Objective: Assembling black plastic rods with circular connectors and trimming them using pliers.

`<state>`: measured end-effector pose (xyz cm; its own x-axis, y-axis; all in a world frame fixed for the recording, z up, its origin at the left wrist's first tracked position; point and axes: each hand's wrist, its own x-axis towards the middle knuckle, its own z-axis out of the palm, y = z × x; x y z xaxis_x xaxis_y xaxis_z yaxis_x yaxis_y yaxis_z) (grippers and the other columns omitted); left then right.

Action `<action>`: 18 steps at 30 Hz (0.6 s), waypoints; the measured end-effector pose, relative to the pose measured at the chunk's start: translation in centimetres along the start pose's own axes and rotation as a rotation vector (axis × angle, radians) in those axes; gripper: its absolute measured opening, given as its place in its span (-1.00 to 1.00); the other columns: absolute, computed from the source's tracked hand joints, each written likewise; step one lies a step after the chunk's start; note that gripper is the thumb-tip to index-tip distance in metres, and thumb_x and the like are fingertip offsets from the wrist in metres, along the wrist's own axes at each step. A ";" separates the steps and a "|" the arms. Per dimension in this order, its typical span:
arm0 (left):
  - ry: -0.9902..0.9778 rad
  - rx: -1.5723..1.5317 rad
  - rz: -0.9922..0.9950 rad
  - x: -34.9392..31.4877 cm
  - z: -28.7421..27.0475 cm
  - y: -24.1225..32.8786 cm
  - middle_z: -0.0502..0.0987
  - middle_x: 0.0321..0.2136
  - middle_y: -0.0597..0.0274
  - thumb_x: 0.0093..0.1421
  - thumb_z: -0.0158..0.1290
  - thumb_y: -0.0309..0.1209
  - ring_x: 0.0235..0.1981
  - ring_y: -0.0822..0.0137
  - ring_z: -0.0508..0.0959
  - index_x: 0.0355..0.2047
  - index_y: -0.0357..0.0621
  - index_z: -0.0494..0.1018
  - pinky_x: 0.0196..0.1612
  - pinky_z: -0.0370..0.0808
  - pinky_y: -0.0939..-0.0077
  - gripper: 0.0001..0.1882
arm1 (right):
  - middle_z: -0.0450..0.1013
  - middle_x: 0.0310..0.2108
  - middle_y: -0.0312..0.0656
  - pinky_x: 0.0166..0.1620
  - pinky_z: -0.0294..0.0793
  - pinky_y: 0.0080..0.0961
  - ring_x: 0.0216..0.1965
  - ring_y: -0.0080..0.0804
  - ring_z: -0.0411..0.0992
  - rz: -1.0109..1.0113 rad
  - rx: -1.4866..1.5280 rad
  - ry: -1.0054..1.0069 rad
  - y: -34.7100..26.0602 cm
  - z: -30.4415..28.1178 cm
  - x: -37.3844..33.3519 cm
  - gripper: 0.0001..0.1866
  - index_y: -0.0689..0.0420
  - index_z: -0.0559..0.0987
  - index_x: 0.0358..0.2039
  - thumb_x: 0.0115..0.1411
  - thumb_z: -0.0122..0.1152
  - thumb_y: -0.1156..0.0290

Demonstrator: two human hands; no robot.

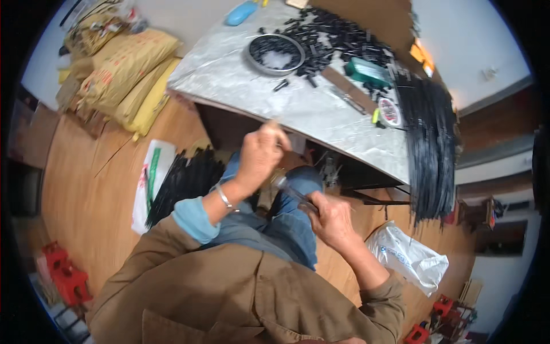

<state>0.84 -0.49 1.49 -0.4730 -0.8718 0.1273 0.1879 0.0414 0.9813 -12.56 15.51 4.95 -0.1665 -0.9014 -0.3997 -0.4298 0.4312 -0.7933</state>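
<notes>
I sit with my knees in blue jeans under a grey marbled table (240, 86). My left hand (260, 155) is raised in front of the table's near edge, its fingers pinched on a small thin piece that is too blurred to name. A metal bangle sits on that wrist. My right hand (332, 221) rests over my right knee and grips a slim dark tool (295, 194) with a shiny end pointing up and left toward my left hand. The two hands are a short way apart.
On the table are a round metal tray (275, 54), a heap of small black pieces (338, 34), a green box (366, 71) and a bundle of long black rods (427, 132). More black rods (183, 180), white bags (409, 255), yellow sacks (129, 74) and red stools (66, 275) lie on the wooden floor.
</notes>
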 end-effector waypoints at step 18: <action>-0.023 -0.225 -0.254 1.1 0.4 1.0 0.16 -0.79 0.42 0.31 -0.32 0.16 -0.77 0.63 0.12 -0.57 -0.30 0.39 -0.69 0.05 0.69 -0.29 | 0.53 -0.34 0.03 -0.19 0.45 -0.12 -0.26 0.05 0.49 0.163 -0.844 0.825 3.9 -23.7 17.1 -0.72 0.07 0.60 -0.29 0.08 0.17 0.17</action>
<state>0.18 -1.23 2.62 -0.5478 -0.8291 -0.1117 0.2458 -0.2872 0.9258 -38.15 0.87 5.89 -0.6613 -0.7248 0.1932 -0.7472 0.6592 -0.0845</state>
